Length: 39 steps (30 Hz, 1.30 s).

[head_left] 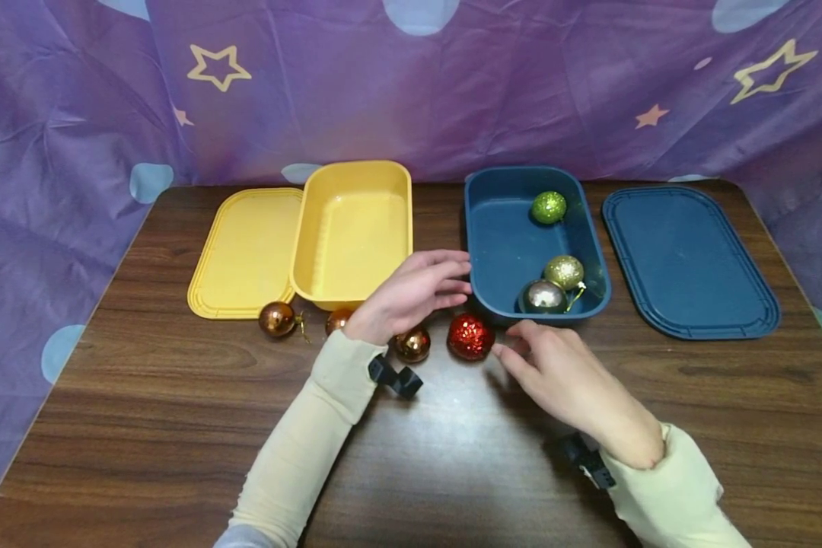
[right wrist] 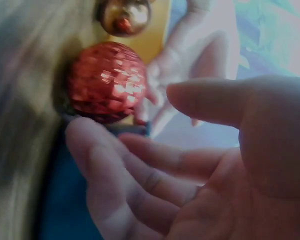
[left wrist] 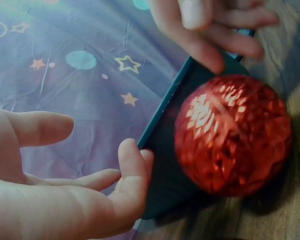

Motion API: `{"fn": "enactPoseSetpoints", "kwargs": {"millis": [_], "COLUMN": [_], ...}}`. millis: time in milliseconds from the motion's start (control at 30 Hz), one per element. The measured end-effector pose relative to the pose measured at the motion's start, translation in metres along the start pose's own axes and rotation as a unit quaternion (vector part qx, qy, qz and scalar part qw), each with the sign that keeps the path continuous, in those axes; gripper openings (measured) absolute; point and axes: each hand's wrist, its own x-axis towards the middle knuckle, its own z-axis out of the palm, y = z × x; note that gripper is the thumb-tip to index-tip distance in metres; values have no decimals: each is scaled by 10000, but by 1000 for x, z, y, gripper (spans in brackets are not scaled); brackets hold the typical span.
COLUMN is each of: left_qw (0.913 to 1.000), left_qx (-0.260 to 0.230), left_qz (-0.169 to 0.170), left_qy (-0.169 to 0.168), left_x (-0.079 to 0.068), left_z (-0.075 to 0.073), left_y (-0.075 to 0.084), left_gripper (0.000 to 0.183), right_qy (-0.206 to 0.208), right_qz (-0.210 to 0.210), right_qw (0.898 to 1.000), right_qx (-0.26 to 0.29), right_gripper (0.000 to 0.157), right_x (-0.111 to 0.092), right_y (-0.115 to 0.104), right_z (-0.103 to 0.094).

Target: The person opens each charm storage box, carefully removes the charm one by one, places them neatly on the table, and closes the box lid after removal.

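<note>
A red ball [head_left: 471, 336] sits on a wooden table [head_left: 452, 472], just outside the near left corner of a blue box [head_left: 503, 243], with a person's two bare hands about it. The left hand [head_left: 416, 291] reaches toward the box's left rim, its fingers loosely extended and thumb apart, holding nothing; whether the fingertips touch the rim cannot be told. The right hand [head_left: 565, 373] is beside the ball, a wide gap between thumb and lightly bent fingers, also without a grip; contact with the ball is unclear. Three brown balls [head_left: 276, 320] lie to the left, near a yellow box [head_left: 356, 236], while a green ball [head_left: 549, 207], a gold ball [head_left: 563, 271] and a silver ball [head_left: 544, 297] rest inside the blue box.

The red ball's glossy, faceted shell looks stiff and probably weighs little; it may be hollow and could crack if dropped. Round and shiny, it seems apt to roll or slip. The surest hold is likely at its widest part, fingertips on opposite sides, pressing gently.
</note>
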Motion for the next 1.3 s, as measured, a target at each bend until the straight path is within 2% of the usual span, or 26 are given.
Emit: {"fn": "enactPoseSetpoints", "kwargs": {"millis": [167,333,467,567,733,933,1033,1300], "left_qw": [10000,10000,10000,10000,10000,10000,10000,10000], "left_qx": [-22,-24,-26,-10,-5,-71,-95,-69], "left_qz": [10,23,39,34,16,12,3,26], "left_qy": [-2,6,10,26,36,25,15,55], "left_x": [0,0,0,1,1,2,2,2], "left_z": [0,0,-1,0,1,1,2,3], "left_y": [0,-1,-1,-1,-1,-1,-1,-1], "left_gripper": [46,46,45,45,45,46,46,45], "right_qy": [183,749,1498,1992,2353,2377,2238,1273], "right_qz": [-48,-168,-317,-285,-46,107,198,656], "right_qw": [9998,9970,9882,9795,9718,9711,9744,9892], "right_qx": [60,102,63,60,173,201,107,-320], "right_gripper": [27,22,16,20,29,32,32,41], "right_x": [-3,-5,-4,-2,4,10,11,17], "right_y": [1,6,13,19,29,38,40,39], "right_z": [-13,-22,-25,-26,-25,-17,-14,-18]}}
